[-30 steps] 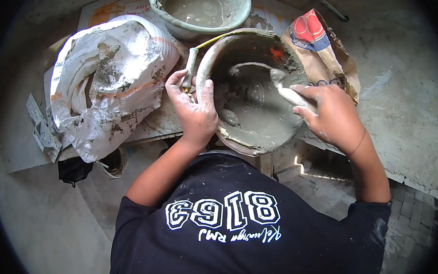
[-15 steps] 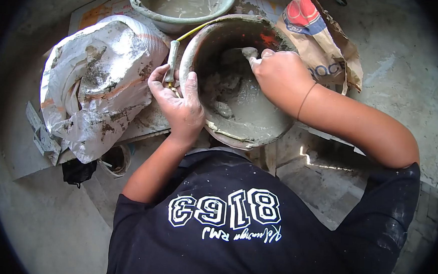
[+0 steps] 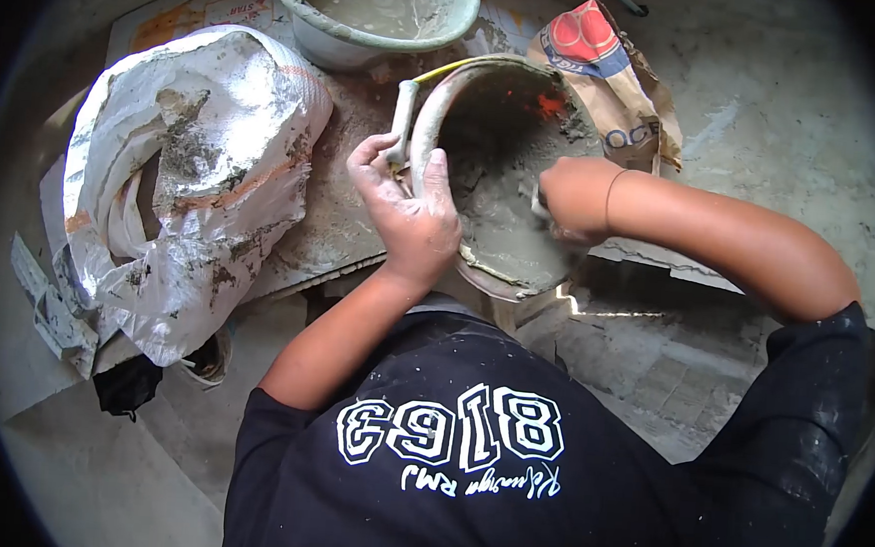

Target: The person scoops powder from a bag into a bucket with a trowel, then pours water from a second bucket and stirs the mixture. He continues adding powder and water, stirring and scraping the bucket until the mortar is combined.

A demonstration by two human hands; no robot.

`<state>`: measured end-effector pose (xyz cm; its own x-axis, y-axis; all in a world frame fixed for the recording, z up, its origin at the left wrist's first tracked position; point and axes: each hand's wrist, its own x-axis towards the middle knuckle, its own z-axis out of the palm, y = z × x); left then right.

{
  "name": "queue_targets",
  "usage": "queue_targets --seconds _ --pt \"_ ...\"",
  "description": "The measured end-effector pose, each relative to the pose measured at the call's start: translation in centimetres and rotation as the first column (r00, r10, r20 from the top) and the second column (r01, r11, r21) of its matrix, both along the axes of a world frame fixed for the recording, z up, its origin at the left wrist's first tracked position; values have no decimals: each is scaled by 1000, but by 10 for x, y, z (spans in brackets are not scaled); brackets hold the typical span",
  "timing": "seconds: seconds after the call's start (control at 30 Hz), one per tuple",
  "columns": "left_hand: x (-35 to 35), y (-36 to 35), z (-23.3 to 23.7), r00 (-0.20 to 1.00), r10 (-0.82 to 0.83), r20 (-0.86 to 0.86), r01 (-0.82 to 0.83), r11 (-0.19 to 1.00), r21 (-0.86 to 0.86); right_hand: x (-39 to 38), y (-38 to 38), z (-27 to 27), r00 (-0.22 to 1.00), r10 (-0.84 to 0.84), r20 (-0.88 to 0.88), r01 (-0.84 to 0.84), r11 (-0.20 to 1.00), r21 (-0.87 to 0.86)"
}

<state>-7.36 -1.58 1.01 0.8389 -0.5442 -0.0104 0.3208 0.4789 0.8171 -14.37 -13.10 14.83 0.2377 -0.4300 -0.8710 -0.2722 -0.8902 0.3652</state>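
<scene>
A tilted bucket (image 3: 427, 133) holds wet grey cement mix (image 3: 505, 240), with an orange patch on its inner wall. My left hand (image 3: 413, 212) is closed on the bucket's near left rim, thumb inside, fingers outside by the pale grip of its handle (image 3: 403, 121). Inside the bucket, my right hand (image 3: 574, 200) is closed in a fist around a grey, mortar-coated hand tool (image 3: 536, 197). Only a short piece of that tool shows; its working end is hidden in the mix and behind the hand.
A green basin (image 3: 372, 41) of cloudy water stands behind the bucket. To the left lies a dirty white woven sack (image 3: 235, 151). An opened paper cement bag (image 3: 609, 93) sits at the back right. Grey scraps (image 3: 54, 315) lie at the far left.
My right hand has moved lower and nearer inside the bucket, with the tool sunk further out of sight. The bucket and left hand appear further right in view; the left hand keeps its hold.
</scene>
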Motion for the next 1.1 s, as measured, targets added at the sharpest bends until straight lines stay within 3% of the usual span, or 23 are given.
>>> queue_targets --seconds 0.03,0.07,0.1,0.13,0.17,0.2,0.27,0.33,0.4,0.47,0.5,0.57,0.7,0.77,0.8,0.87,0.93,1.0,1.1 --pt "0 -2 -2 994 33 103 -37 999 34 -1 2 0 994 -108 -2 108 992 61" --pt "1 -3 -3 995 41 95 -44 999 27 -1 -1 0 978 -207 -5 206 971 118" --pt "2 -3 -3 998 20 63 -20 1000 6 -9 -6 -5 899 -438 -3 436 893 110" --pt "1 -2 -4 999 -7 34 8 1000 -16 -10 -7 1 899 -439 -4 437 894 102" --pt "1 -1 -5 997 -63 -37 61 997 -46 -12 -8 5 715 -699 1 689 704 171" --pt "2 0 -4 998 -58 -40 56 997 -50 -13 -8 9 461 -887 -20 863 443 242" --pt "4 2 -3 995 -100 -1 100 995 10 -22 -5 9 480 -877 20 843 467 268" --pt "6 2 -2 995 -103 12 103 995 18 -33 -3 7 149 -987 54 907 158 389" --pt "6 1 -4 992 -119 28 118 992 35 -44 1 8 -91 -996 -23 874 -91 477" --pt "5 0 -13 989 -103 103 96 993 76 -66 -6 0 -248 -963 -110 794 -267 546" --pt "3 1 -14 990 -109 94 101 991 84 -74 -5 -3 -245 -961 -128 784 -274 557" --pt "6 -4 -12 989 -99 112 89 991 97 -84 -10 -7 -413 -886 -212 692 -456 560" --pt "5 -4 -8 982 -56 182 29 989 148 -104 -28 -23 -435 -790 -432 548 -613 570" --pt "6 -2 -4 977 -59 206 22 984 176 -112 -34 -41 -500 -653 -569 374 -755 538" --pt "7 -3 -8 959 -43 278 -18 976 215 -113 -40 -47 -485 -650 -584 368 -758 539" --pt "7 -3 -8 971 -53 235 -2 973 229 -109 -46 -58 -539 -329 -775 74 -935 346" --pt "7 -3 -4 964 -49 263 -18 968 250 -105 -42 -58 -491 -257 -832 -15 -953 303" --pt "6 -3 -1 959 -48 278 -30 963 267 -106 -38 -55 -457 116 -882 -346 -936 57" --pt "5 -4 1 951 -4 310 -76 966 245 -129 -33 -55 -332 201 -921 -493 -870 -12"
